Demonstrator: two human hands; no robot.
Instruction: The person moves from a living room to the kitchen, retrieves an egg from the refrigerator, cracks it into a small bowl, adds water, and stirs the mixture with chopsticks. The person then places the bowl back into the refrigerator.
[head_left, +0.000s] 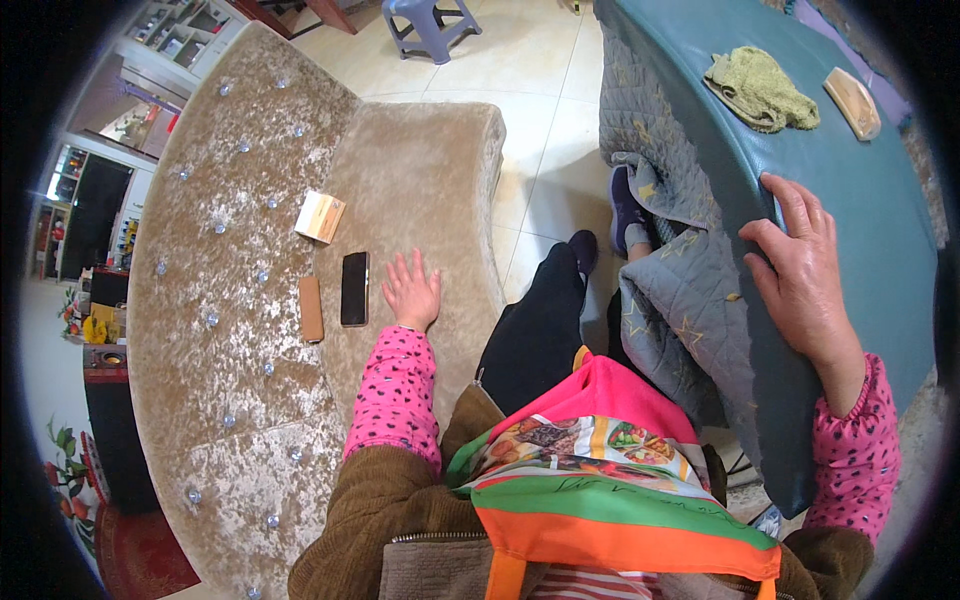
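Observation:
My left hand (415, 291) lies palm down on the beige velvet sofa seat (420, 165), its fingers apart. Just left of it is a smartphone (355, 289) with a dark screen. Beyond the phone are a flat brown rectangular object (310, 309) and a small white-and-tan packet (321, 217) against the backrest. On the other side, my right hand (799, 262) rests on the edge of the teal table cover (885, 247), fingers bent and spread, holding nothing visible. Farther along that cover lie a crumpled green towel (765, 90) and a wrapped tan packet (853, 103).
A grey quilted cloth with yellow stars (675, 277) hangs from the table beside my legs. The tufted sofa backrest (240, 300) curves along the left. A blue-grey plastic stool (430, 26) stands on the tiled floor (536, 127) ahead. A colourful apron (600, 480) covers my lap.

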